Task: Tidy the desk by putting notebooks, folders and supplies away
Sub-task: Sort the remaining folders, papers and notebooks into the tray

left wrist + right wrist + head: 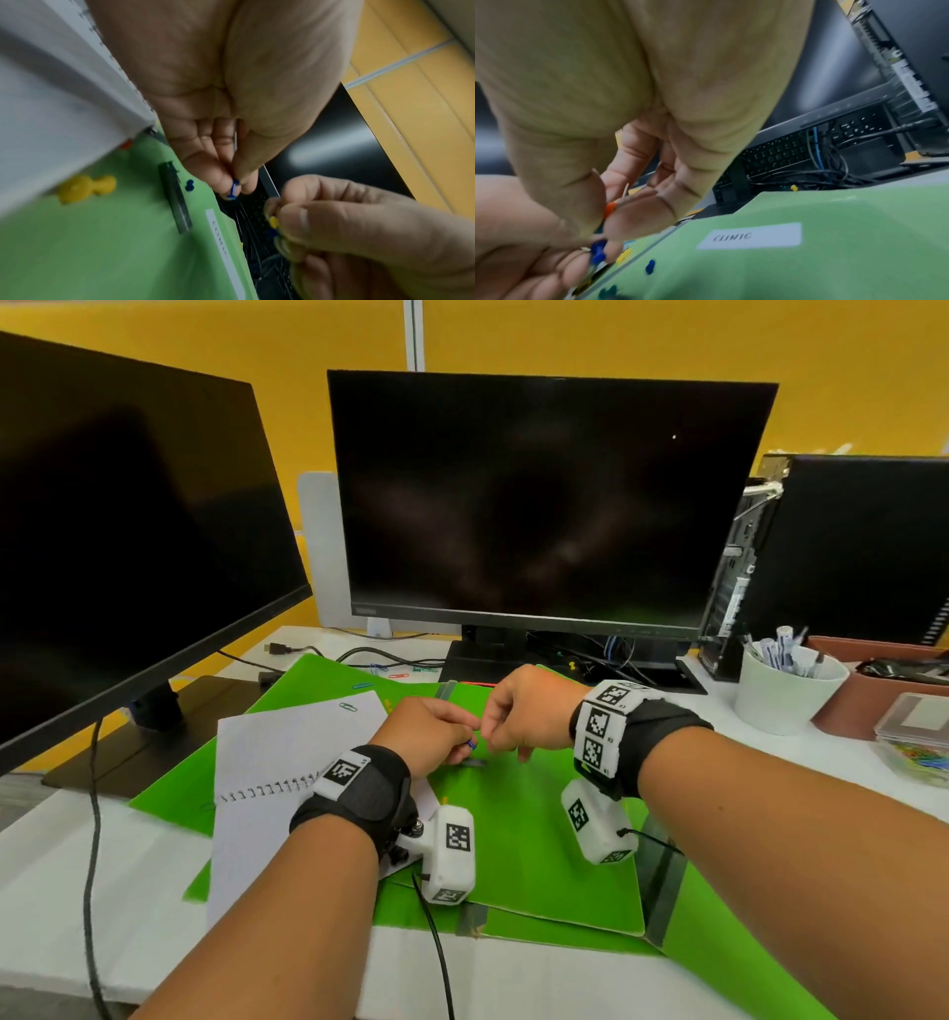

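Tidying looks barely begun: left hand (218, 113) pinches a blue pushpin (233, 189), right hand's (359, 233) grip holds more pins; green folder (539, 814), spiral notebook (287, 752) and paperclips (349, 707) remain on the worktop (77, 891).

The flat green card folder (539, 839) looks matt, the white spiral-bound paper notebook (267, 762) dull, the small blue plastic push pin (233, 188) glossy, the round white cup (785, 695) smooth.
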A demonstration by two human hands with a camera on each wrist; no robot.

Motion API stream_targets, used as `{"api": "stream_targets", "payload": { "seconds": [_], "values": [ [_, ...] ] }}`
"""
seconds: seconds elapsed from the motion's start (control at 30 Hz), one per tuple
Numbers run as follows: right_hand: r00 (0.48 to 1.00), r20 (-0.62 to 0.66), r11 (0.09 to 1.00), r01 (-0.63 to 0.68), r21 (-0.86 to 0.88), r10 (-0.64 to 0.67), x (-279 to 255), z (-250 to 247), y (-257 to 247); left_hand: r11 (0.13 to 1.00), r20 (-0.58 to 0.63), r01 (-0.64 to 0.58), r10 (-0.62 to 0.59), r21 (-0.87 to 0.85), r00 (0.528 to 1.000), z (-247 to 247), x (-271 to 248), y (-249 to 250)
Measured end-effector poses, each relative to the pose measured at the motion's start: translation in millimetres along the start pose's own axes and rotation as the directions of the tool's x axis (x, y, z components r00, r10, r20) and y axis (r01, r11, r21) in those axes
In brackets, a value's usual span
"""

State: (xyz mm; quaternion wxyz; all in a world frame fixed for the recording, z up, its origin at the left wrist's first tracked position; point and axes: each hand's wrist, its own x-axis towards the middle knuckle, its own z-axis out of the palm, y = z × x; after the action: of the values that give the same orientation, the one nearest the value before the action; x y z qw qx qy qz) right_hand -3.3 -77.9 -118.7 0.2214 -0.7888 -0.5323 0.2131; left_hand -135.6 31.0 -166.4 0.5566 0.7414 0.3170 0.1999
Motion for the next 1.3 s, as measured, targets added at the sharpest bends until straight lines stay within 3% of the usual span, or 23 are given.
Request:
{"api": "stream_targets", "payload": {
  "seconds": [0.27,0.63,0.77,0.93,1.1,1.2,1.3],
  "values": [
    [0.982,-0.114,0.988,-0.144,0.049,0.149,-51,-53,72,0.967,0.056,-0.202,0.195,0.157,0.979,59,1,46],
    [0.882,-0.29,0.928,-0.345,0.14,0.372,-155,-111,189,0.846,0.221,-0.485,0.441,0.22,0.87,201,9,122],
    [0.793,-0.393,0.884,-0.438,0.163,0.466,-199,-150,219,0.773,0.354,-0.587,0.494,0.24,0.794,265,21,158],
    [0.622,-0.534,0.777,-0.619,0.111,0.573,-249,-205,263,0.707,0.489,-0.661,0.497,0.252,0.717,346,24,199],
    [0.474,-0.608,0.678,-0.72,0.148,0.636,-274,-234,300,0.752,0.527,-0.61,0.423,0.25,0.737,424,30,214],
    [0.443,-0.604,0.608,-0.789,0.088,0.663,-271,-237,318,0.784,0.59,-0.573,0.352,0.238,0.726,470,34,210],
    [0.433,-0.59,0.571,-0.819,0.059,0.681,-264,-236,337,0.76,0.607,-0.581,0.322,0.293,0.727,502,36,205]
  ]
}}
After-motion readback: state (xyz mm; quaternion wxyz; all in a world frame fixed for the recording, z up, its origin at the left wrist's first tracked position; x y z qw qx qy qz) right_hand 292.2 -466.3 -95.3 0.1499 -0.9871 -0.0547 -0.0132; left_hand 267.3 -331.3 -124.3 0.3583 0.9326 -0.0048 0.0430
